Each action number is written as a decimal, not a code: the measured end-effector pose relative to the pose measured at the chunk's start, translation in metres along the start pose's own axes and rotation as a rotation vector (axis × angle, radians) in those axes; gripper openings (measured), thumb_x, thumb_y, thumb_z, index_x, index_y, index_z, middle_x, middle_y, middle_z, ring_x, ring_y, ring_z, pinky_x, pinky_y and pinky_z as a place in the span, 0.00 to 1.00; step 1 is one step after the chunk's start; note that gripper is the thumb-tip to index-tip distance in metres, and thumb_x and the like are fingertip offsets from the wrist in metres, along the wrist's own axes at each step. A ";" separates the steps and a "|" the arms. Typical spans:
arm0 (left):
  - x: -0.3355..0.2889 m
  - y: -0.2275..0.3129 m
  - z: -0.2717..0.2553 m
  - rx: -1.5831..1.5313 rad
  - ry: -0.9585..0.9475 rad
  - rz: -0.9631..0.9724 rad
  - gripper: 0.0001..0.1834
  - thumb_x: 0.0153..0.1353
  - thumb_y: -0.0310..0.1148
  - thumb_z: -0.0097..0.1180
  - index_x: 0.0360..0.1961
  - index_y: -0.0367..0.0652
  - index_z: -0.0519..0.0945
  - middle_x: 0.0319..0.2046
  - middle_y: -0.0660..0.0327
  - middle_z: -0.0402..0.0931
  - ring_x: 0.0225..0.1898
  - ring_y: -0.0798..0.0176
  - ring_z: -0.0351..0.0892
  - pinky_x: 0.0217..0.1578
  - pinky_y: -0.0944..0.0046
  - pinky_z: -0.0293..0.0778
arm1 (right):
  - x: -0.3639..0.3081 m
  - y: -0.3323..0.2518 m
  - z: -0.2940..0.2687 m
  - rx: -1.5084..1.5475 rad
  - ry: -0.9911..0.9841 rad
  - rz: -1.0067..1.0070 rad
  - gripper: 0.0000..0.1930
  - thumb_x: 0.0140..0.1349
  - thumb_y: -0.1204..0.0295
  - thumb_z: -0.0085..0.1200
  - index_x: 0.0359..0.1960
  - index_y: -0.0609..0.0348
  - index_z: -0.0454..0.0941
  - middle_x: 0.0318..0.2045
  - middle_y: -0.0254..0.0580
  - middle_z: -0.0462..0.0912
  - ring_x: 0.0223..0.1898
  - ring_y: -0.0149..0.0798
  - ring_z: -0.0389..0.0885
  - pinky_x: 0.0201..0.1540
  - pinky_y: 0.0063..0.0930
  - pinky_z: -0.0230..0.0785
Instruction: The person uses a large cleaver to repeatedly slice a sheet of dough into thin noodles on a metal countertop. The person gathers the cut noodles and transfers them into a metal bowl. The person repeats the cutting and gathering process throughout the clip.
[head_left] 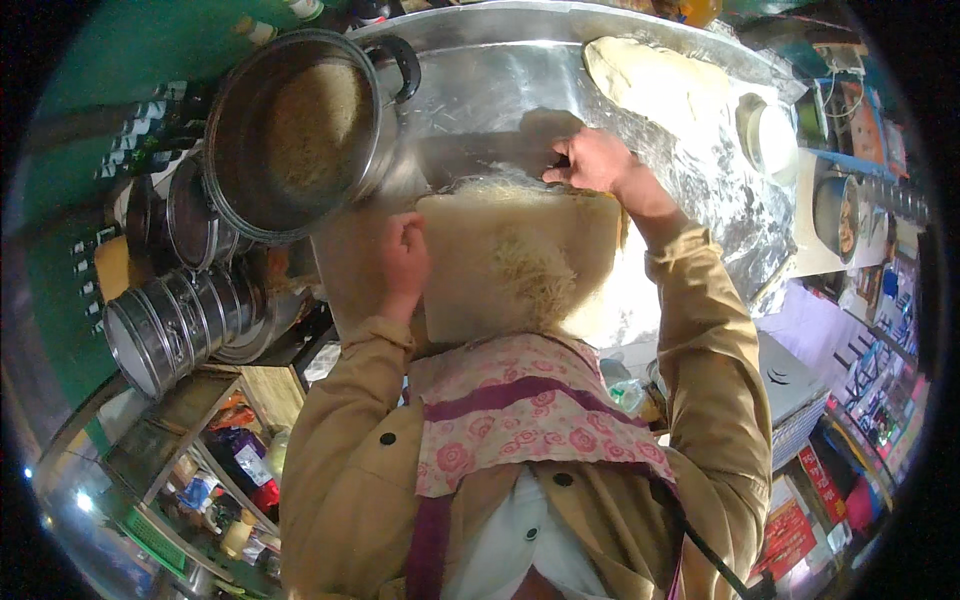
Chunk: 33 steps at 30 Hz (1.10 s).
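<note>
A pale cutting board (460, 290) lies in front of me, with a loose heap of thin pale shreds (535, 268) on it. My right hand (597, 160) is at the board's far right corner, its fingers curled and closed. A dark band stretches left from those fingers across the metal; I cannot tell whether it is a blade or only shadow. Some clear, wrinkled, shiny material (500, 187) runs along the board's far edge. Over the board's left side my left hand (405, 255) is held with its fingers folded in; nothing shows in it.
A deep steel pot (222, 195) with pale grainy contents stands at the far left. Behind the board, a metal work surface (490, 85) carries a large pale dough-like sheet (650, 75) and a white round container (772, 138). Stacked steel steamers (180, 325) and crowded shelves (200, 455) flank my left.
</note>
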<state>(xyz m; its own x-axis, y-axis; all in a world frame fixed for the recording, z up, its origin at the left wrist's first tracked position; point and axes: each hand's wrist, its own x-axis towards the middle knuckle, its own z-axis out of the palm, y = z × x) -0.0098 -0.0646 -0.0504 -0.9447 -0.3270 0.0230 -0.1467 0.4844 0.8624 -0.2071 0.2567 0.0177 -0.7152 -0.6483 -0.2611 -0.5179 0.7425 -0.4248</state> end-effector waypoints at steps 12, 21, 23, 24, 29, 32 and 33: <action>0.011 -0.002 -0.003 0.116 -0.033 0.440 0.19 0.61 0.17 0.52 0.53 0.36 0.83 0.52 0.50 0.83 0.54 0.44 0.80 0.58 0.51 0.75 | -0.113 -0.021 0.060 -0.256 0.169 -0.238 0.14 0.48 0.70 0.65 0.39 0.50 0.83 0.34 0.40 0.84 0.37 0.50 0.85 0.38 0.44 0.80; 0.005 0.006 0.012 0.178 -0.360 0.459 0.17 0.71 0.28 0.53 0.58 0.34 0.81 0.64 0.50 0.77 0.73 0.47 0.68 0.70 0.51 0.68 | -0.205 -0.079 0.060 -0.097 0.417 -0.004 0.18 0.45 0.71 0.70 0.42 0.49 0.87 0.34 0.37 0.83 0.34 0.48 0.85 0.39 0.41 0.79; -0.002 0.012 0.014 0.139 -0.423 0.474 0.18 0.72 0.31 0.53 0.59 0.34 0.80 0.64 0.49 0.77 0.73 0.47 0.68 0.70 0.51 0.68 | -0.224 -0.089 0.069 0.011 0.446 0.158 0.15 0.48 0.72 0.69 0.40 0.50 0.87 0.33 0.38 0.84 0.34 0.49 0.85 0.39 0.42 0.79; -0.007 0.017 0.015 0.133 -0.461 0.486 0.19 0.73 0.32 0.53 0.60 0.35 0.80 0.64 0.49 0.77 0.73 0.46 0.68 0.70 0.51 0.67 | -0.235 -0.095 0.073 0.067 0.461 0.242 0.14 0.49 0.72 0.69 0.40 0.50 0.88 0.33 0.39 0.84 0.33 0.49 0.85 0.39 0.42 0.79; -0.034 0.043 0.015 0.074 -0.679 0.352 0.25 0.75 0.38 0.53 0.68 0.38 0.73 0.68 0.46 0.73 0.71 0.44 0.69 0.71 0.50 0.66 | -0.273 -0.126 0.109 0.328 0.636 0.640 0.12 0.60 0.71 0.65 0.44 0.60 0.88 0.35 0.52 0.88 0.35 0.50 0.88 0.41 0.38 0.80; -0.031 0.045 0.023 0.039 -0.573 0.368 0.25 0.74 0.38 0.53 0.68 0.37 0.73 0.68 0.44 0.72 0.69 0.42 0.70 0.70 0.50 0.66 | -0.283 -0.153 0.104 0.551 0.614 0.789 0.14 0.62 0.69 0.65 0.46 0.63 0.86 0.34 0.57 0.86 0.35 0.52 0.86 0.41 0.41 0.77; -0.027 0.046 0.027 0.063 -0.544 0.457 0.26 0.74 0.39 0.54 0.67 0.37 0.74 0.67 0.43 0.72 0.69 0.42 0.70 0.70 0.49 0.66 | -0.286 -0.160 0.102 0.549 0.613 0.747 0.14 0.62 0.68 0.65 0.46 0.64 0.86 0.34 0.58 0.86 0.35 0.54 0.86 0.42 0.42 0.77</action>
<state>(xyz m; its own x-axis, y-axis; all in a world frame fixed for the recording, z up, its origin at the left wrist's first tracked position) 0.0011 -0.0112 -0.0247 -0.9256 0.3635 0.1054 0.2978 0.5277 0.7955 0.1279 0.3066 0.0718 -0.9502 0.2363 -0.2032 0.3094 0.6377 -0.7054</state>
